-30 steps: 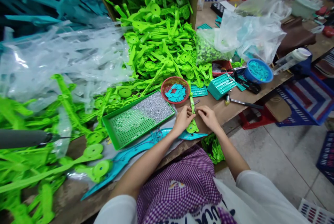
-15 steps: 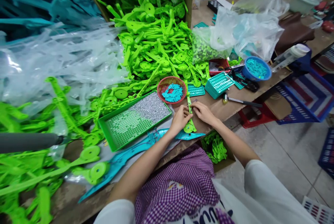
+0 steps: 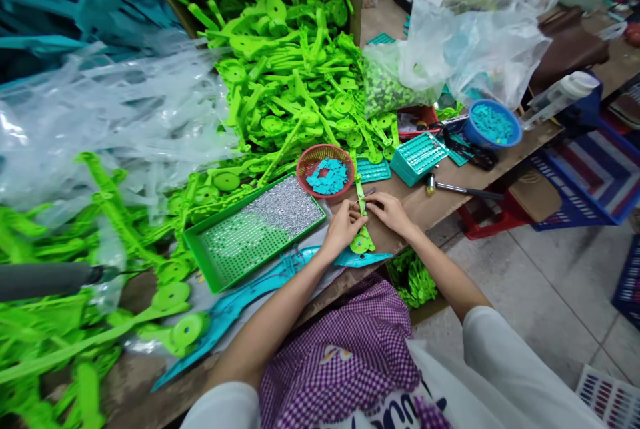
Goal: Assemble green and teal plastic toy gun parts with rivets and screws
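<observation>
A long lime-green plastic piece [image 3: 361,243] with a round end lies on the bench in front of me. My left hand [image 3: 343,228] is closed on its left side, fingers curled against the narrow middle. From the right, my right hand [image 3: 391,213] meets it with thumb and fingers pinched together. A thin metal tool [image 3: 370,192], too small to name, sticks out by the right fingertips. Under my left forearm lies a long blue plastic piece [image 3: 245,299]. Just behind the hands stands a red basket [image 3: 303,164] of blue pieces.
A green tray [image 3: 210,269] with small metal parts stands left. Lime-green pieces [image 3: 295,92] pile up behind. To the right are a teal box [image 3: 411,173], a hammer [image 3: 465,192] and a blue bowl [image 3: 470,132]. A dark grey rod-like tool [image 3: 45,281] juts in at left.
The view has shifted slightly. Both hands stay at the green piece; the thin metal tool now shows more clearly beside my right fingertips.
</observation>
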{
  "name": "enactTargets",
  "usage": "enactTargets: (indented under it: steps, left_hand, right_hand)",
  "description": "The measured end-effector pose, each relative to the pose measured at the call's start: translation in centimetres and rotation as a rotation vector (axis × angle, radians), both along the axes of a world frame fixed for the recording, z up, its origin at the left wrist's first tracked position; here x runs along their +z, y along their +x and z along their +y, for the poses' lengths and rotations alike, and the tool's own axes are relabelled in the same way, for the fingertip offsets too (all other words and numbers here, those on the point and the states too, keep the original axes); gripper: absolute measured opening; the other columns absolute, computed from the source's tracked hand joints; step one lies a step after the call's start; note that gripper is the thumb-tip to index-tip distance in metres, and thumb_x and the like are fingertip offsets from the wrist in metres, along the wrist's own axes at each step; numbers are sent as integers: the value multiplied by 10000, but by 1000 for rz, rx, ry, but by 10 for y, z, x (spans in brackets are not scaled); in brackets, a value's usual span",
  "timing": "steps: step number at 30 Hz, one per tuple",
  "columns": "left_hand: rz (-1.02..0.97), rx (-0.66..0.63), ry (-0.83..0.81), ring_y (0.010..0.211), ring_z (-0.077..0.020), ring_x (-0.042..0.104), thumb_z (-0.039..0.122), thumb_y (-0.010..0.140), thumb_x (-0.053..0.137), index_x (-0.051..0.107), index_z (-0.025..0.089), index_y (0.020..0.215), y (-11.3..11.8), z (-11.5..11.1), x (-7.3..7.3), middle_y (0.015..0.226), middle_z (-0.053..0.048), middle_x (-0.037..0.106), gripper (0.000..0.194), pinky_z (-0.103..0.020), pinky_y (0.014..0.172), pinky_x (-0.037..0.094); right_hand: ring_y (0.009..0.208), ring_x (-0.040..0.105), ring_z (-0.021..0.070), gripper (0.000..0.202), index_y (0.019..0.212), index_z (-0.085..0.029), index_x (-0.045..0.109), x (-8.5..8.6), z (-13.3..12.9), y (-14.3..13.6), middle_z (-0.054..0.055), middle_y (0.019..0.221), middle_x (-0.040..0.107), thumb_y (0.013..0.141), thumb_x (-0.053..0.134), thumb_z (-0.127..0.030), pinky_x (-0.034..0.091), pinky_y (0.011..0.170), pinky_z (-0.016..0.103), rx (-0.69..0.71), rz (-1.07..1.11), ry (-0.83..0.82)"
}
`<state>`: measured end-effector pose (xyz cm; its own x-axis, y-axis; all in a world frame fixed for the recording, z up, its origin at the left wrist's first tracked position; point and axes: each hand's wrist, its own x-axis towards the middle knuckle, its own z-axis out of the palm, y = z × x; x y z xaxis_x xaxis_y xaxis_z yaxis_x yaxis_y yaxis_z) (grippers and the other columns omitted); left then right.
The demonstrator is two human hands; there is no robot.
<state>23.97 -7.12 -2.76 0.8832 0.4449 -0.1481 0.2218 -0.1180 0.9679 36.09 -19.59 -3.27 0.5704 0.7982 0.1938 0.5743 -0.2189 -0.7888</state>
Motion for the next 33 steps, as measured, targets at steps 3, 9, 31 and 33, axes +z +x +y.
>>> enactTargets:
  steps: [3,9,31,33]
  left_hand:
    - [4,-3,-23,545,-97,551,219,690,676,449,217,840,0,1,1,624,83,558,271,-228,569,426]
    - [22,-42,-5,581,-112,577,209,705,675,462,211,850,-1,3,4,644,69,575,258,-235,592,449]
    - [340,-399,509,875,-252,705,68,719,555,785,236,927,-17,7,48,891,-72,778,354,-300,786,484]
    - [337,-375,475,852,-254,705,66,696,564,790,234,907,-16,10,48,884,-72,779,352,-301,767,482]
  right_hand:
    - [810,650,171,153,952,-199,676,0,8,3,44,907,727,870,578,-282,489,772,299,-42,99,-50]
    - [673,585,150,163,910,-220,568,13,26,10,-37,726,631,756,621,-229,422,662,259,-61,139,-263]
    - [851,621,178,206,1049,-201,574,12,8,5,36,914,660,864,540,-285,490,812,327,79,196,-178]
    - [911,611,181,352,1151,-187,571,10,1,8,58,1000,652,835,609,-338,502,852,338,168,269,-133]
